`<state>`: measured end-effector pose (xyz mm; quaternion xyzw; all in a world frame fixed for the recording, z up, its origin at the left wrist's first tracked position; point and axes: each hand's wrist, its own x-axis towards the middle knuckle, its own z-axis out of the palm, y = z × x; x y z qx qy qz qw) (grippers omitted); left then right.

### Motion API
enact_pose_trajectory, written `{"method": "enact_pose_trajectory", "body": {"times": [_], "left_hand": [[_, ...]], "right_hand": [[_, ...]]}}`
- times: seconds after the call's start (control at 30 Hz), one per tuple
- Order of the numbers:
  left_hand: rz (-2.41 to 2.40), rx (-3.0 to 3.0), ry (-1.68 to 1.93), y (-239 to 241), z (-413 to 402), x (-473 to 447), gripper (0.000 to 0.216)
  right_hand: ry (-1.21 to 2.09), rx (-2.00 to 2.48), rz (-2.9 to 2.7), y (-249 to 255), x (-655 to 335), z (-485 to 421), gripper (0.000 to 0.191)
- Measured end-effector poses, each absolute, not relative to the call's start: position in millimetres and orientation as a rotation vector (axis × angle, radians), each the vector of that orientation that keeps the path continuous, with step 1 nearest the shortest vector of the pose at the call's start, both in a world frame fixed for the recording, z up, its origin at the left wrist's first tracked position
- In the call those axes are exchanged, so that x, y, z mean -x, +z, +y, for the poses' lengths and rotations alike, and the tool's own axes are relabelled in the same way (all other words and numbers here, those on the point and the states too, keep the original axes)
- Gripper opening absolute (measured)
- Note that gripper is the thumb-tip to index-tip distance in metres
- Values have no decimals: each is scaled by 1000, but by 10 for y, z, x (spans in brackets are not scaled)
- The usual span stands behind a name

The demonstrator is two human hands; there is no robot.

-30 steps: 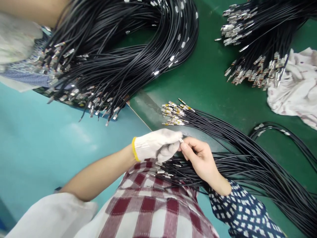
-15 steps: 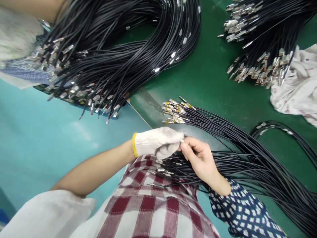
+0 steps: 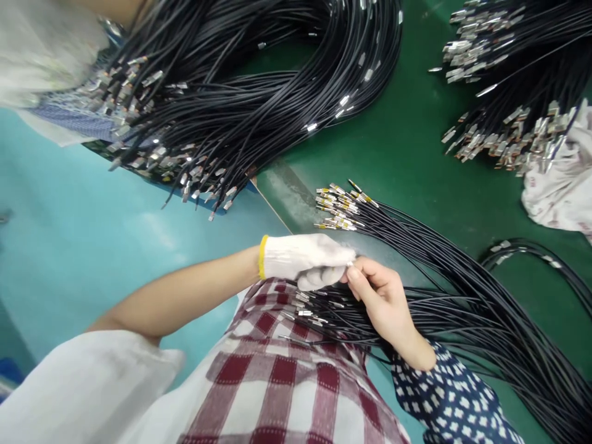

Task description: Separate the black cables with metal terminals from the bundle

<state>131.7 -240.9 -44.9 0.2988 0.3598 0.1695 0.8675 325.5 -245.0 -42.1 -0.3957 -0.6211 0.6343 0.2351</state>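
Observation:
My left hand (image 3: 309, 258), in a white knit glove with a yellow cuff, is closed, its fingertips against those of my bare right hand (image 3: 380, 296). The right thumb and forefinger pinch a small silvery-white tip (image 3: 350, 265), which looks like a cable end; the fingers mostly cover it. Under and beside my right hand lies a bundle of black cables (image 3: 444, 308) with plain silver connectors (image 3: 308, 313) at its near end. Just beyond my hands is another bundle of black cables (image 3: 416, 231), whose silver connectors carry yellow marks (image 3: 340, 206).
A big looped pile of black cables (image 3: 287, 98) reaches over the green table (image 3: 416, 135) edge at the upper left, beside another person's arm (image 3: 108, 7). More cables with metal connectors (image 3: 513, 132) lie at the upper right, near a crumpled white cloth (image 3: 559, 185).
The camera view has shifted, so the table things and my hands appear farther right. My hands keep the same pinch, fingertips together.

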Motion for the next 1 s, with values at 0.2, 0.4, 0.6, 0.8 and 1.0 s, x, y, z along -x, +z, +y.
{"method": "enact_pose_trajectory", "body": {"times": [0.2, 0.4, 0.6, 0.8, 1.0], "left_hand": [[791, -594, 294, -369, -2349, -1319, 58], [833, -526, 296, -397, -2346, -1330, 58], [773, -551, 356, -430, -2346, -1302, 49], [708, -485, 289, -484, -2307, -1259, 46], [671, -435, 255, -480, -2281, -1255, 50]], "right_hand": [[1798, 1101, -1713, -453, -3274, -2431, 32], [1859, 1045, -1679, -479, -3313, -2392, 33], [1778, 1045, -1675, -493, -3283, -2371, 30], [1744, 1041, -1693, -479, -3250, -2352, 29], [1687, 1092, -1660, -465, -3215, -2360, 27]]}}
